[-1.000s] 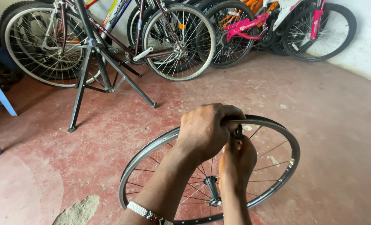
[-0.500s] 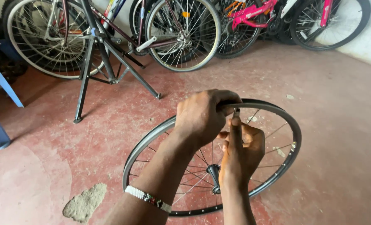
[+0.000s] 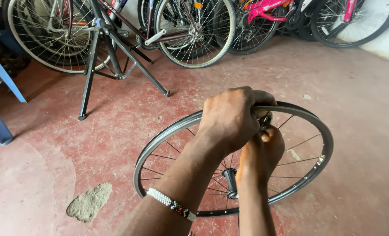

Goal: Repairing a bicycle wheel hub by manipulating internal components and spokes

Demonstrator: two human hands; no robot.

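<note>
A bare bicycle wheel rim (image 3: 168, 135) with thin spokes and a black hub (image 3: 230, 181) is held upright over the red floor. My left hand (image 3: 231, 118), with a beaded bracelet on its wrist, is closed over the top of the rim. My right hand (image 3: 262, 155) sits just below it inside the wheel, fingers pinched on a small dark tool (image 3: 265, 119) at a spoke near the rim.
A black repair stand (image 3: 107, 65) holds a bicycle at the upper left. Several bicycles, one pink (image 3: 264, 8), lean along the back wall. Blue chair legs (image 3: 0, 100) stand at the left edge. A grey patch (image 3: 88, 202) marks the floor.
My view has shifted slightly, so the wheel and hands sit a little higher and more central. Both hands keep the same hold at the top of the rim.
</note>
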